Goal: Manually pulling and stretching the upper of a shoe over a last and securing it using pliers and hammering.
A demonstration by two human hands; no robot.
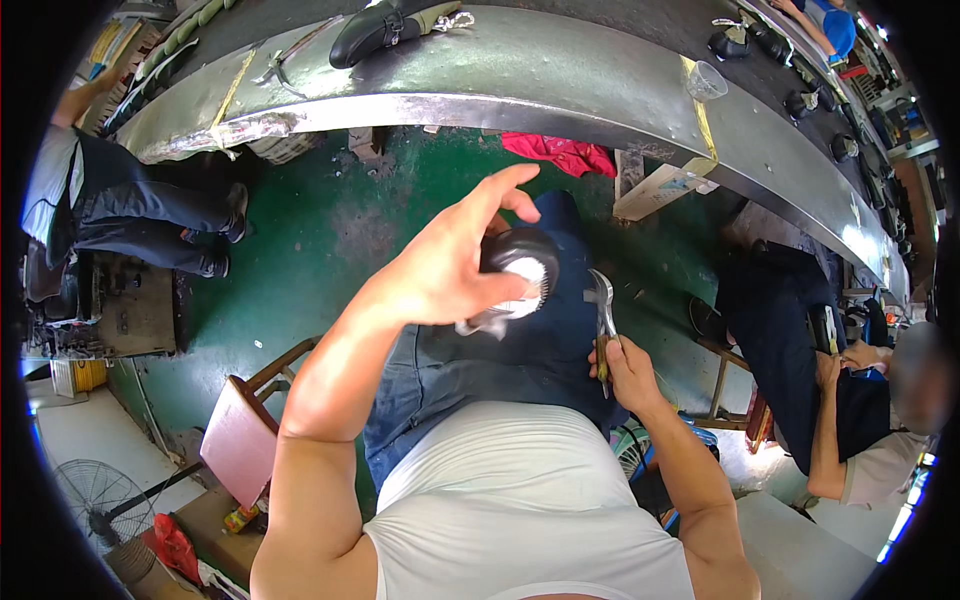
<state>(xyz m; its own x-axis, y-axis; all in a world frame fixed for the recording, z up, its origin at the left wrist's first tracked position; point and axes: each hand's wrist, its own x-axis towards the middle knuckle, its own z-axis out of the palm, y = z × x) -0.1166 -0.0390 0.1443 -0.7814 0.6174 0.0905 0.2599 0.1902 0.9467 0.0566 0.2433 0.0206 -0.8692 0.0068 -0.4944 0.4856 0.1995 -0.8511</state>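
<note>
My left hand (440,268) grips a black shoe upper on a last (518,246) above my lap. Its thumb presses on the pale underside, where the black edge is gathered in pleats, and the index finger stretches out past the toe. The rest of the shoe is hidden behind the palm. To the right of it, my right hand (630,376) is closed round the handles of a pair of lasting pincers (605,302). The metal head of the pincers points up and away from me, apart from the shoe.
A metal-topped bench (540,70) curves across the far side, bearing a black shoe (375,35) and a thin metal tool (290,60). Red cloth (560,153) lies beneath it. A seated co-worker (800,350) is at right, another person (130,200) at left, near a chair (240,440).
</note>
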